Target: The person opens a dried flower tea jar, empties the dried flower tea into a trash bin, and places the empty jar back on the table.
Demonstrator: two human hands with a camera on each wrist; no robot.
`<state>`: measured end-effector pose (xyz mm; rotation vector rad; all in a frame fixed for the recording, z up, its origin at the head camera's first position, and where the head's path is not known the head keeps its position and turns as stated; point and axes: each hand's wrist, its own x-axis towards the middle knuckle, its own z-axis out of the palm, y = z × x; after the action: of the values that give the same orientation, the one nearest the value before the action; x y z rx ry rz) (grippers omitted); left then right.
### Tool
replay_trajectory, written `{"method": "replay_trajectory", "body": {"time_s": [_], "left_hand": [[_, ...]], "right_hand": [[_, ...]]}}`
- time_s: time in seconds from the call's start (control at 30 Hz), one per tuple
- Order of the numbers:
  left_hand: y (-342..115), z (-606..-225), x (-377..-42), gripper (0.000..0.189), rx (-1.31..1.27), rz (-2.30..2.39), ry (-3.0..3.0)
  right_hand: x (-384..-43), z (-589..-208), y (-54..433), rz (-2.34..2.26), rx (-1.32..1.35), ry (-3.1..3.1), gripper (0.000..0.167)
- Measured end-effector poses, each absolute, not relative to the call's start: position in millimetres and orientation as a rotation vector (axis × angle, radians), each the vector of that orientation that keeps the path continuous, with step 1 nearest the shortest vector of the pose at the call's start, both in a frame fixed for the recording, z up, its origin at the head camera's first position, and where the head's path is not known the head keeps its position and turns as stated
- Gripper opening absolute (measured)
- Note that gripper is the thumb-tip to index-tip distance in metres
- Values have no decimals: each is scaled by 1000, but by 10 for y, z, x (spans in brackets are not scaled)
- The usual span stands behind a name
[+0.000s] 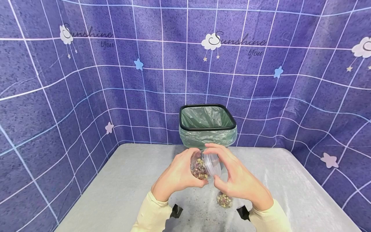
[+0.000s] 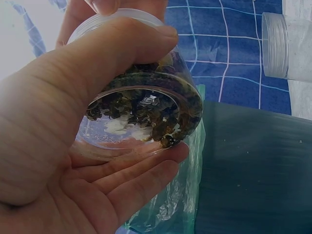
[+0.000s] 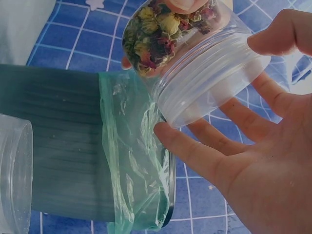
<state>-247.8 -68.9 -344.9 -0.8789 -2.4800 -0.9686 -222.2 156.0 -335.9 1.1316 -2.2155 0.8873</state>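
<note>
Left hand (image 1: 184, 169) grips the jar (image 1: 200, 169) around its body, petals inside, axis running roughly crosswise, ribbed end toward the right palm. Right hand (image 1: 237, 172), nearer that end, spreads around it, firmness unclear; second jar (image 1: 224, 200) sits partly under it, bagged bin (image 1: 208, 129) just beyond.

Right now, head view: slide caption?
Left hand grips a tilted jar of dried flowers; right hand around its end, bin behind.
</note>
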Motion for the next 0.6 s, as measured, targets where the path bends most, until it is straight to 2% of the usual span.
{"method": "replay_trajectory", "body": {"time_s": [0.6], "left_hand": [[-699,-3460,-2498,86,-895,-946,-2465]], "right_hand": [[-2233,-3363,1562,886,1161,-2206,73]]}}
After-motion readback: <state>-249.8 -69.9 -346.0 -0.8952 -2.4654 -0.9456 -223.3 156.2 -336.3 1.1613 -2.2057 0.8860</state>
